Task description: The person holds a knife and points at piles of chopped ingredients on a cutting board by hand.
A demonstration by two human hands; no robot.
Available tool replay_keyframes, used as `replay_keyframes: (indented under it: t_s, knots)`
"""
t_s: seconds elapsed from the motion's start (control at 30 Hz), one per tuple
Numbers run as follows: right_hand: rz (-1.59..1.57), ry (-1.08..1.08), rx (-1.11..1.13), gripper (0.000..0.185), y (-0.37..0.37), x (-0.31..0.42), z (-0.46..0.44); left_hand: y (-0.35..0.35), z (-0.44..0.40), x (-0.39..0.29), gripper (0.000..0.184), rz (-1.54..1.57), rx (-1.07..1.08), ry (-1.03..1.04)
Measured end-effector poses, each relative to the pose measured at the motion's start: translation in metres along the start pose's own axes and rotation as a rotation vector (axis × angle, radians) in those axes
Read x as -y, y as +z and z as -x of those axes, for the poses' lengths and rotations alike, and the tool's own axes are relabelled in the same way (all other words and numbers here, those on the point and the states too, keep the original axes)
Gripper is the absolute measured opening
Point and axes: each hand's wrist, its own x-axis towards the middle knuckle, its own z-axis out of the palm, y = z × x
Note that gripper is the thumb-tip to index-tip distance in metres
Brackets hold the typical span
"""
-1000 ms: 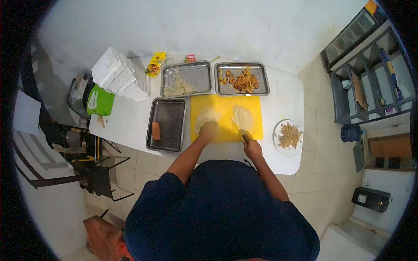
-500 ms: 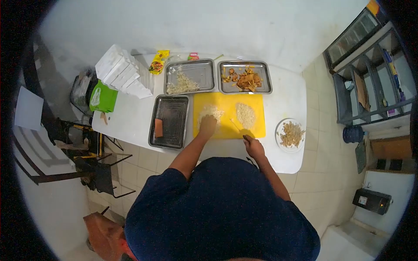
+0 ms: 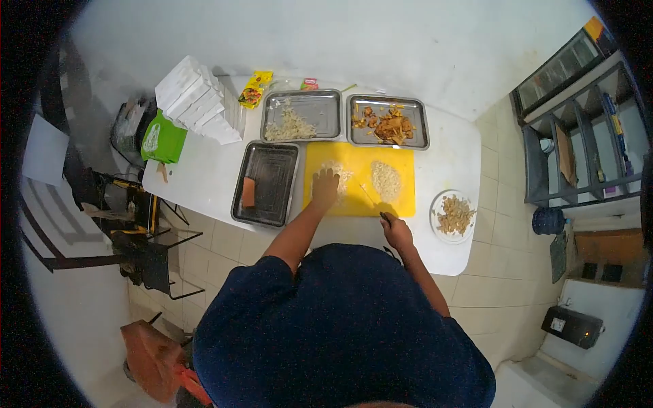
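Note:
My left hand [image 3: 326, 188] rests on a pile of pale chopped food [image 3: 340, 170] at the left of the yellow cutting board [image 3: 357, 155]. Its fingers are stretched out and slightly apart, covering part of the pile. In my right hand [image 3: 398, 232], at the board's front edge, is the dark handle of a knife [image 3: 368, 195]. The thin blade lies over the board, pointing away to the left, between the two piles. To its right sits a second pale chopped pile [image 3: 386, 181], apart from both hands.
Behind the board stand a tray of pale shreds [image 3: 335, 115] and a tray of browned pieces [image 3: 424, 129]. A dark tray [image 3: 275, 183] with an orange-brown block [image 3: 249, 192] borders it left; a white plate [image 3: 436, 229] of chopped food is right. White boxes [image 3: 194, 98] stand back left.
My left hand's fingers have straightened and spread over the left pile. The knife stays in my right hand, almost in the same place. The camera view has shifted slightly.

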Motion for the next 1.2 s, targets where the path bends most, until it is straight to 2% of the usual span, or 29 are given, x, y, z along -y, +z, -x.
replay_keyframes:
  t_s: [0.23,0.33,0.43,0.53,0.63,0.73,0.87,0.97,1.2]
  knots:
    - [0.013,-0.023,-0.004,0.037,0.006,-0.007,0.0,0.014,-0.006,0.008,0.016,-0.05,-0.087,0.032]
    - [0.025,-0.044,-0.027,0.035,0.007,-0.005,-0.002,0.008,-0.01,0.008,0.015,-0.017,-0.054,0.011]
    - [0.053,-0.011,0.01,0.033,-0.005,0.009,0.002,-0.01,-0.014,0.004,0.019,0.118,0.085,-0.051]
    - [0.039,-0.031,-0.016,0.033,0.005,0.0,-0.004,-0.013,-0.014,0.003,0.019,0.231,-0.019,-0.034]
    - [-0.023,-0.062,-0.038,0.034,0.007,-0.002,-0.005,0.002,-0.018,0.003,0.009,0.44,-0.115,0.018]
    - [-0.052,-0.043,-0.011,0.034,0.0,0.005,-0.001,0.023,-0.019,-0.004,0.007,1.077,-0.096,-0.141]
    - [-0.095,-0.117,-0.039,0.037,0.007,-0.008,-0.004,0.047,-0.018,-0.005,0.009,1.255,-0.018,-0.378]
    - [-0.116,-0.059,0.002,0.038,0.006,-0.008,-0.002,0.041,-0.016,-0.008,0.012,1.426,0.053,-0.562]
    - [-0.161,-0.041,0.022,0.035,0.001,-0.01,0.002,0.053,-0.015,-0.012,0.015,1.526,0.075,-0.533]
